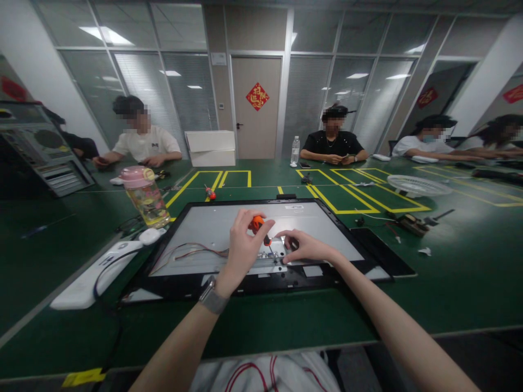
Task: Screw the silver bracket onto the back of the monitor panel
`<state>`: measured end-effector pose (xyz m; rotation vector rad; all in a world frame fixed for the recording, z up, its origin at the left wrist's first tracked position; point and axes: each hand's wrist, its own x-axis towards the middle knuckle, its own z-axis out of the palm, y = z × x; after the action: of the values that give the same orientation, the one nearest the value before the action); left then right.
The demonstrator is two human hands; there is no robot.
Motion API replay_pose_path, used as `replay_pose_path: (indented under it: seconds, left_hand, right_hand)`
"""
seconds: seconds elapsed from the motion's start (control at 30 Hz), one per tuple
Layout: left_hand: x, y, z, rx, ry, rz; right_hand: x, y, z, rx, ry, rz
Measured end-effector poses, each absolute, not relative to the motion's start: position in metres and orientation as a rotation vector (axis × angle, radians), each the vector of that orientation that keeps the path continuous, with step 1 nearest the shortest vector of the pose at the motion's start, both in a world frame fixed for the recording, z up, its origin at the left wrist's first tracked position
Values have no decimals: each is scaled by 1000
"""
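An opened flat screen panel [327, 226] lies on the table before me, its grey metal back up inside a black frame. My left hand [244, 239] is closed around the handle of an orange and black screwdriver [258, 222]. The screwdriver slants down, its shaft reaching a small metal bracket [278, 249] near the panel's lower middle. At the bracket's right end, my right hand [304, 246] curls its thumb and fingers about the edge and steadies it. Thin wires [200, 247] run left from there across the panel. Where the screwdriver tip meets the bracket is too small to make out.
Left stand a white power strip [96, 275], a drink bottle [145, 198] and a computer case [44, 147]. Another screwdriver [210, 193] lies beyond the panel. To the right are a black flat piece [382, 250] and a white round grille [419, 185]. Several people sit opposite.
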<state>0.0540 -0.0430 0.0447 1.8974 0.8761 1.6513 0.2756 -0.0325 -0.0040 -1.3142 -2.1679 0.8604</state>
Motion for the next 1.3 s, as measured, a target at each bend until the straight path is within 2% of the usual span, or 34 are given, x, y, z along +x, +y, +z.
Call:
replay_pose_path:
  seconds: [0.13, 0.37, 1.3]
  left_hand:
    - [54, -44, 46, 1854, 881, 1690]
    - [54, -40, 48, 1648, 687, 1548]
    - [54, -34, 45, 1565, 719, 1593]
  right_hand:
    - [275, -33, -3, -1325, -2161, 874]
    - [274, -34, -1, -1331, -2165, 874]
    - [274, -35, 0, -1344, -2165, 874]
